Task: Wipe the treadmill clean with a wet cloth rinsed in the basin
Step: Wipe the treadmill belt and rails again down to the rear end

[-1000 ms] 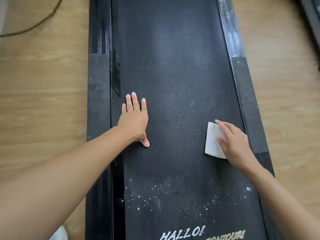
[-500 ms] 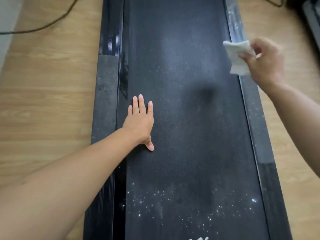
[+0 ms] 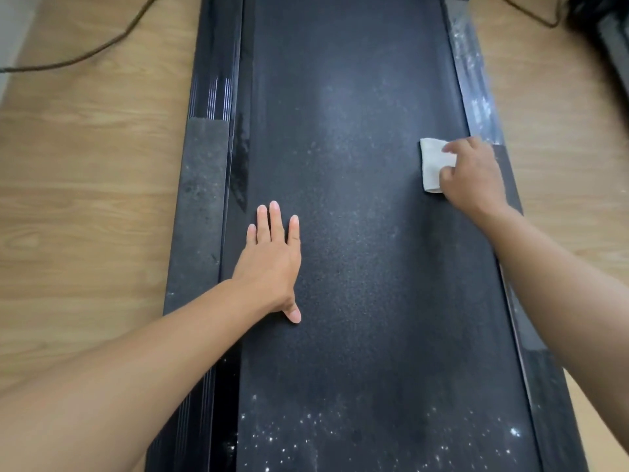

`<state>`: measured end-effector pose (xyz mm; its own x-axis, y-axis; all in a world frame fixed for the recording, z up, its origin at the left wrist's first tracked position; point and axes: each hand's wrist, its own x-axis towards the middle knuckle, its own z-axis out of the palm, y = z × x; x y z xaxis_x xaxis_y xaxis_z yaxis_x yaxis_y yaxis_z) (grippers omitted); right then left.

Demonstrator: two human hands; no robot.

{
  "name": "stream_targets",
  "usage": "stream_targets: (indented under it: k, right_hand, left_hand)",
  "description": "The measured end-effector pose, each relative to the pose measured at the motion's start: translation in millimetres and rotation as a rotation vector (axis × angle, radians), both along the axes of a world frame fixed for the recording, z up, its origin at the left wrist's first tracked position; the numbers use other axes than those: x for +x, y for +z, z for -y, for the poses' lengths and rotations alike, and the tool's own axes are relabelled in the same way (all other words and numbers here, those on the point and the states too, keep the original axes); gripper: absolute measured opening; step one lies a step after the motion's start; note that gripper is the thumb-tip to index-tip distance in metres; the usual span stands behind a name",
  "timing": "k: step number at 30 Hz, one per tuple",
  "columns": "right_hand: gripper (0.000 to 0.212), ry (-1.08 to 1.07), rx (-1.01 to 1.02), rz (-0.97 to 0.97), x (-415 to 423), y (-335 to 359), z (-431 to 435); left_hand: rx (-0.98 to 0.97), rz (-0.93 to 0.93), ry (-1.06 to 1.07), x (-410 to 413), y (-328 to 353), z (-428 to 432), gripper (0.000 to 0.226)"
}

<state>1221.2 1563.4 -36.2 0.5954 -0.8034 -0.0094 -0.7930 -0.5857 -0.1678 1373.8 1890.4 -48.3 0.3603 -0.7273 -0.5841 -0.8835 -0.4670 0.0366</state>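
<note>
**Head view.** Looking down along a black treadmill (image 3: 357, 352) that lies lengthwise on a light wooden plank floor (image 3: 85, 172). The dark, grainy running belt (image 3: 357, 206) fills the middle of the frame. It is bordered by a black left side rail (image 3: 204, 199) with a rough grey grip patch and a black right side rail (image 3: 476, 93) whose far part shows pale smears.

The left hand (image 3: 272, 264) lies palm down on the left part of the belt, just beside the left side rail. Its fingers are straight and close together, the thumb is spread toward the near end, and it holds nothing.

The right hand (image 3: 473, 178) is at the right edge of the belt, overlapping the right side rail. Its fingers are curled over a white folded cloth (image 3: 433, 161) and grip it. The cloth lies on the belt, its free part showing to the left of the fingers. The two hands are well apart, the right one farther along the belt than the left.

A scatter of white specks (image 3: 306, 434) covers the near end of the belt, and a faint pale dusting marks its middle. A dark cable (image 3: 102, 51) runs across the floor at the upper left. A thin second cable (image 3: 531, 15) and a dark, blurred object (image 3: 609, 39) lie at the upper right
</note>
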Motion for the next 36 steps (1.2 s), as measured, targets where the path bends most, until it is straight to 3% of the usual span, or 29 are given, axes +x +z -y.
stream_targets:
  k: [2, 6, 10, 13, 19, 23, 25, 27, 30, 33, 36]
  right_hand:
    - [0.045, 0.061, 0.084, 0.013, 11.4, -11.2, 9.6]
    - [0.091, -0.086, 0.114, -0.136, 16.5, -52.9, 10.1]
    - [0.107, -0.309, 0.079, -0.044, 38.0, -57.8, 2.1]
    - [0.116, -0.338, 0.116, -0.069, 69.2, -52.5, -18.3]
    - [0.108, 0.011, 0.109, -0.081, 190.0, -43.1, -120.7]
    - [0.102, 0.216, 0.106, -0.060, 243.0, -39.7, -183.4]
    - [0.092, 0.287, 0.104, -0.042, 244.7, -40.6, -198.6]
    - [0.080, 0.369, 0.134, -0.034, 232.6, -38.7, -190.9]
    - [0.067, 0.405, 0.107, -0.056, 196.3, -40.2, -146.7]
    - [0.064, 0.162, 0.106, -0.079, 130.5, -45.6, -90.3]
    - [0.066, -0.112, 0.136, -0.111, 33.3, -47.6, -26.5]
  left_hand:
    - [-0.005, 0.002, -0.001, 1.0, -0.1, -1.3, 0.171]
    - [-0.011, -0.008, 0.004, 2.1, 2.6, -3.7, 0.170]
    - [-0.002, 0.001, 0.017, 1.4, 0.7, -0.5, 0.171]
    - [-0.028, 0.001, 0.011, 1.0, -0.3, -1.8, 0.171]
    - [-0.184, -0.106, 0.063, 10.8, 1.6, -21.1, 0.166]
    - [-0.378, -0.218, 0.111, 29.8, 4.8, -60.3, 0.126]
    - [-0.496, -0.157, 0.164, 43.8, 8.6, -76.7, 0.104]
    - [-0.592, -0.092, 0.275, 59.8, 14.4, -87.9, 0.096]
    - [-0.400, -0.116, 0.300, 88.7, 14.0, -97.3, 0.118]
    - [-0.145, -0.045, 0.066, 104.2, 9.6, -103.4, 0.151]
    - [-0.105, -0.067, 0.038, 106.6, 5.8, -102.7, 0.163]
